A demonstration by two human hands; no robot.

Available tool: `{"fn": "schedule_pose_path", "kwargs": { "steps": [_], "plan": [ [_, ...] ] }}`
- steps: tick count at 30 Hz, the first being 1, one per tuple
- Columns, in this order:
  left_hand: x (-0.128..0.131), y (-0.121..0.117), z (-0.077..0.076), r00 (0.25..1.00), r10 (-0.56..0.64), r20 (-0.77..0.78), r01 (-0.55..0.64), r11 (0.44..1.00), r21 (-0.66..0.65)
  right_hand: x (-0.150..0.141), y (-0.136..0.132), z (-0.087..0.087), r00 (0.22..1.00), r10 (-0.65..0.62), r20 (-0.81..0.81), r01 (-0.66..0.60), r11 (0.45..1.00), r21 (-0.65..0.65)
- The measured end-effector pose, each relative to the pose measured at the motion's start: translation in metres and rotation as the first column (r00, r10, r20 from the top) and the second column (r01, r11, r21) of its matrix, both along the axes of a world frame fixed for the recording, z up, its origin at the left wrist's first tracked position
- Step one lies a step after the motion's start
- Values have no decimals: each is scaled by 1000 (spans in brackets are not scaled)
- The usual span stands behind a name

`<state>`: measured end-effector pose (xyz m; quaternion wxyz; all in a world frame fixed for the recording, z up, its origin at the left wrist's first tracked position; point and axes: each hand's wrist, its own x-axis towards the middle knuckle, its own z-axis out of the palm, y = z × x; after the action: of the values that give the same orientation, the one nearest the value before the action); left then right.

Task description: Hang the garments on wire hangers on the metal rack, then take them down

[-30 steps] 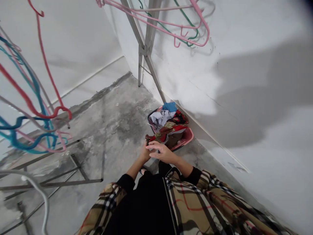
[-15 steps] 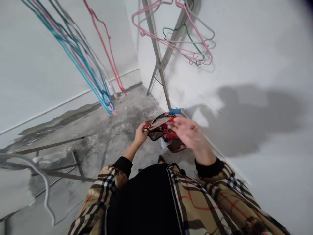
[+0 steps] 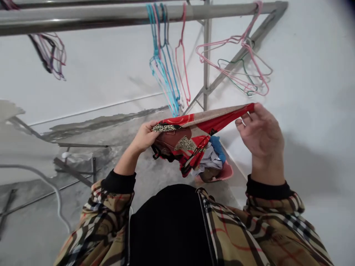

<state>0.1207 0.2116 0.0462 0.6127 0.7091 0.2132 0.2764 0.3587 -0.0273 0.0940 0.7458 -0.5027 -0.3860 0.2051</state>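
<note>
A red patterned cloth (image 3: 194, 129) with brown and leopard-print patches is stretched between both hands at chest height. My left hand (image 3: 144, 137) is closed on its left corner. My right hand (image 3: 260, 135) pinches the right corner between thumb and fingers, held higher. The cloth's lower part droops over a pink basket (image 3: 226, 173) on the floor, which holds blue and white clothes.
A metal drying rack bar (image 3: 111, 14) crosses overhead, carrying blue and pink wire hangers (image 3: 166, 70), more pink and green hangers (image 3: 244, 70) at right and dark ones (image 3: 51, 51) at left. White walls stand behind and right. Rack legs (image 3: 80, 171) lie on the concrete floor at left.
The cloth has come up out of the basket and is pulled out wide. My right hand moved right and up along its edge. My view tilted up to the rack bar.
</note>
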Motion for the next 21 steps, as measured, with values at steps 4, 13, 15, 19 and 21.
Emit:
{"fn": "schedule_pose_path", "kwargs": {
  "steps": [4, 13, 15, 19, 21],
  "plan": [
    [-22, -8, 36, 991, -125, -54, 130, 987, 94, -28, 17, -7, 903, -29, 429, 168, 942, -292],
    [-47, -26, 48, 970, -225, -96, 239, 955, 177, -158, 92, -30, 794, 316, 520, -150, 930, -335],
    [-57, -24, 35, 987, -159, -25, 161, 983, 92, -169, 101, -34, 838, 315, 446, -182, 932, -314],
    [-86, -21, -14, 993, -9, 121, 21, 995, -101, -181, 109, -35, 863, 346, 368, -235, 920, -315],
    [-101, -25, -46, 986, 27, 163, 4, 982, -186, -187, 111, -34, 883, 328, 336, -226, 924, -308]
  ]
}}
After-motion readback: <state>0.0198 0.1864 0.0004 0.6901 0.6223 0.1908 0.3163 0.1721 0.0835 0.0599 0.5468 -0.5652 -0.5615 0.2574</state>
